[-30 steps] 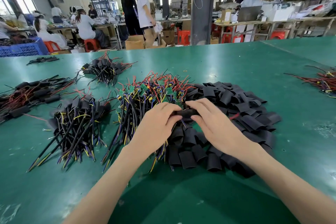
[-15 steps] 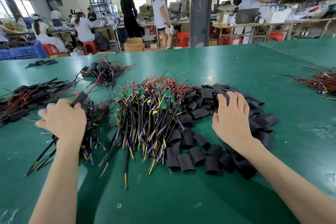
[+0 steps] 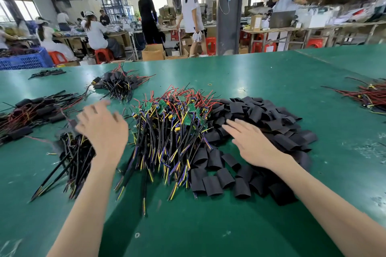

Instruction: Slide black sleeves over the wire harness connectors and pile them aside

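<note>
Black sleeves lie heaped right of the bare harnesses; left hand and right hand are released and empty, so pinch one sleeve by its rim and lift one harness clear of the tangle.

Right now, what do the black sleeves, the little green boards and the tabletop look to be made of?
Black sleeves: thin, flexible plastic or rubber tubing, matte; they lie flattened and creased.
Green boards: rigid circuit-board laminate, slightly glossy, carrying small parts and wires.
Tabletop: a smooth green mat, probably rubber or vinyl, with a soft sheen and scuffs.
</note>
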### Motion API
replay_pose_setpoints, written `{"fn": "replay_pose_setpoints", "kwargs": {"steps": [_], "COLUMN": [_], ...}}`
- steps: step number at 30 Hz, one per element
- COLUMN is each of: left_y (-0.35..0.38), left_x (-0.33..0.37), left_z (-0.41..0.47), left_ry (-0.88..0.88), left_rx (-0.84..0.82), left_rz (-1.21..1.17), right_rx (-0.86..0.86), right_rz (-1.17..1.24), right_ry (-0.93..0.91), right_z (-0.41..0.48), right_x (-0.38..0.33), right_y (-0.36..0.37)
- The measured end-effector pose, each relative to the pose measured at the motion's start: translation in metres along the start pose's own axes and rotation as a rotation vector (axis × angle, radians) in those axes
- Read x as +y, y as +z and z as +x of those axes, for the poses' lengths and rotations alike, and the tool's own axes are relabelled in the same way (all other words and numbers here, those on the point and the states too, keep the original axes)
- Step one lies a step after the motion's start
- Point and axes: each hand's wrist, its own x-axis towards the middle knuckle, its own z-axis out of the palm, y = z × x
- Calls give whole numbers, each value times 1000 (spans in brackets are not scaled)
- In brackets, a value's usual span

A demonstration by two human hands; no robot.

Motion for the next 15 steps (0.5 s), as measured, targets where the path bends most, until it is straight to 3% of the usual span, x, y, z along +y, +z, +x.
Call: {"fn": "replay_pose_setpoints", "kwargs": {"steps": [2, 5, 9, 11, 15], "left_y": [5, 16, 34, 45, 66], "left_x": [20, 47, 80, 96, 116], "left_z": [-10, -28, -28, -18, 1], "left_ry": [139, 302, 294, 225, 186], "left_rx": [-96, -221, -280, -319, -438], "left_rz": [-137, -293, -353, -299, 148], "right_rx": [-64, -19, -23, -12, 36], "right_rz": [-4, -59, -69, -45, 6], "right_ry": [-15, 15, 42, 62, 64], "right_z": [0, 0, 0, 1, 0], "right_x": [-2, 0, -1, -1, -3], "right_y": [5, 6, 9, 10, 9]}}
